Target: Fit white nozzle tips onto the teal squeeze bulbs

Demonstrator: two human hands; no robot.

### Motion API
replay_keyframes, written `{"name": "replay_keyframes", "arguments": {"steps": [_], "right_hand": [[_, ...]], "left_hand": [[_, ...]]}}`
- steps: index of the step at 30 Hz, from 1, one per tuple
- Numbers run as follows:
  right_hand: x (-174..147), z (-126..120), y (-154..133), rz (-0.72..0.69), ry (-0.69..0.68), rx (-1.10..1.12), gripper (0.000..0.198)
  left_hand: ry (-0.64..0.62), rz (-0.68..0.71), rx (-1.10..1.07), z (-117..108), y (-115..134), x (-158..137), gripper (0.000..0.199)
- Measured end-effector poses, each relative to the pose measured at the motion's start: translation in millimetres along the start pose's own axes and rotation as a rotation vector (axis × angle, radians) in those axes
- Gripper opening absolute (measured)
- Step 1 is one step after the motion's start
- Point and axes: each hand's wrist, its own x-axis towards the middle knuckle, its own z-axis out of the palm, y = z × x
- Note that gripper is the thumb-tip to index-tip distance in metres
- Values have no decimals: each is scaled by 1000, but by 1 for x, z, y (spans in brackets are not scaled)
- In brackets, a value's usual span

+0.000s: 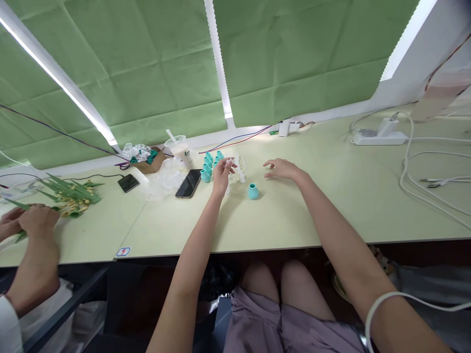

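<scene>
My left hand (222, 175) is pinched on a small white piece (230, 161) whose kind I cannot make out. Close to its right, several white plastic pieces (242, 171) lie in rows on the table. On its left stand several small teal vase-shaped pots (206, 167), partly covered by the hand. One more teal pot (253, 191) stands upright by itself between my forearms, its round mouth facing up. Above the table to the right, my right hand (280, 169) has its fingers apart and holds nothing.
Left of the pots are a phone (188, 184), a crumpled plastic bag (162, 180), a drink cup (181, 151) and a cardboard box (150, 163). Another person's hands (35, 218) work with green artificial plants (69, 193). A power strip (380, 138) with white cables lies right.
</scene>
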Motion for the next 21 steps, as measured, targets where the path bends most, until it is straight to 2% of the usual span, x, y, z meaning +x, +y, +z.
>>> {"name": "replay_keyframes", "arguments": {"steps": [2, 3, 7, 10, 14, 17, 21], "right_hand": [[1, 2, 6, -15, -109, -11, 36], [1, 4, 7, -26, -107, -6, 29], [1, 8, -6, -89, 61, 84, 11], [-3, 5, -25, -182, 151, 345, 13], [-11, 4, -50, -218, 91, 673, 18], [-15, 8, -60, -289, 104, 709, 26], [-15, 12, -63, -340, 176, 687, 17]], "left_hand": [[-34, -12, 4, 1, -3, -1, 35], [-53, -21, 4, 2, -5, -1, 33], [-141, -64, -13, 4, -13, -2, 26], [-205, -59, -25, 4, -16, -2, 25], [-266, -66, -45, 4, -15, -4, 26], [-282, -74, -58, 5, -14, -4, 29], [-295, -71, -64, 6, -15, -4, 30]]}}
